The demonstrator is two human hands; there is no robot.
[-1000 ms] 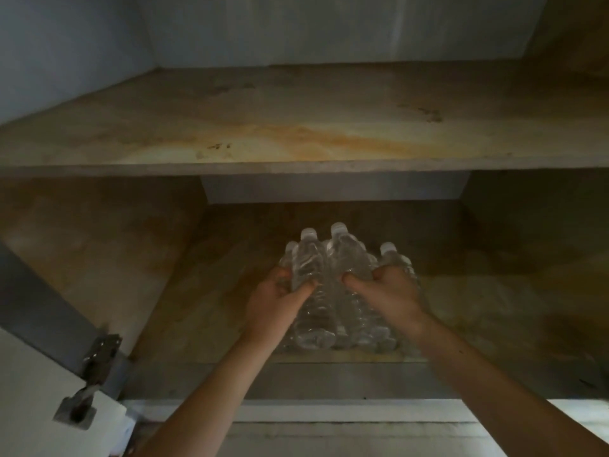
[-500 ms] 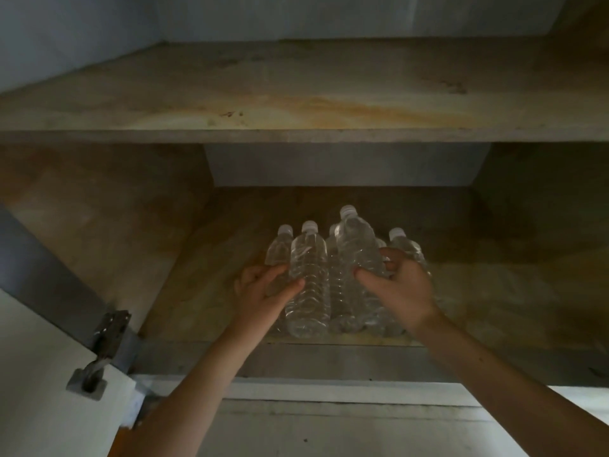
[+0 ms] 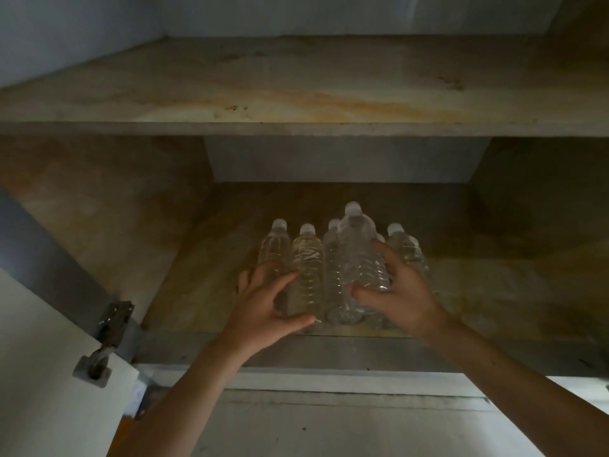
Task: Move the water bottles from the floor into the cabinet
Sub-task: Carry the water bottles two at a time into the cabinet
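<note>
Several clear water bottles point(image 3: 408, 250) with white caps stand bunched on the cabinet's lower shelf point(image 3: 204, 285), near its front edge. My left hand point(image 3: 263, 306) wraps the lower part of the second bottle from the left point(image 3: 308, 258), thumb under its base and fingers on its left side. My right hand point(image 3: 400, 291) grips another bottle point(image 3: 359, 255), which is held tilted and higher than the rest, its cap above theirs. The bases of the bottles on the right are hidden behind my right hand.
A stained upper shelf point(image 3: 296, 94) overhangs the lower compartment. The open white cabinet door point(image 3: 39, 357) with a metal hinge point(image 3: 112, 324) is at the left. The lower shelf stretches bare to the right point(image 3: 510, 285) and behind the bottles.
My right hand has raised its bottle above the group. My left hand has slid down to the base of its bottle. The bottles sit slightly farther apart on the left.
</note>
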